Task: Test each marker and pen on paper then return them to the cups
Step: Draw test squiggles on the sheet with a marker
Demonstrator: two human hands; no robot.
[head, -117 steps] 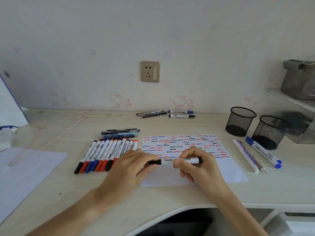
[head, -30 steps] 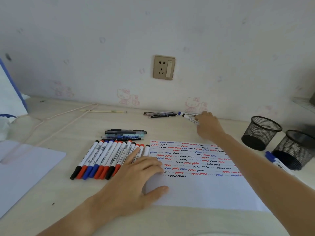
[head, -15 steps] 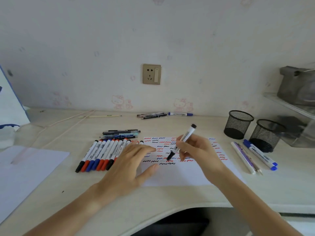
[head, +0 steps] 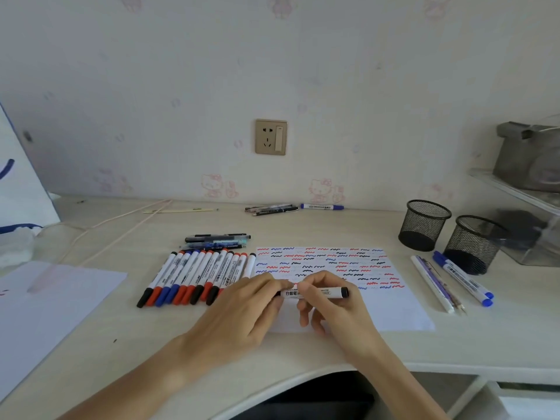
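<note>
Over the lower middle of the paper (head: 394, 310), both hands hold one black-capped marker (head: 328, 292) level, its long axis running left to right, the black end pointing right toward the cups. The left hand (head: 242, 310) pinches the marker's left end with fingertips and thumb; the right hand (head: 330, 301) grasps the middle of the barrel, fingers curled round it. The barrel is white with black printing: Chinese characters at the left and Latin letters ending in "KER" at the right, the rest covered by fingers.

The paper carries rows of short red, blue and black squiggles across its upper half. Left of it lies a row of markers (head: 197, 277) side by side, slanted, with caps in black, red and blue pointing toward the person; their labels are too small to read. Several pens (head: 216, 241) lie just behind that row.

Two black mesh cups (head: 424, 225) stand at the right, near each other; nothing shows above their rims. Beside the nearer cup lie two blue-capped markers (head: 463, 278) and a few thin pens (head: 433, 283). By the wall rests a blue marker (head: 322, 206) next to more pens (head: 272, 209).
</note>
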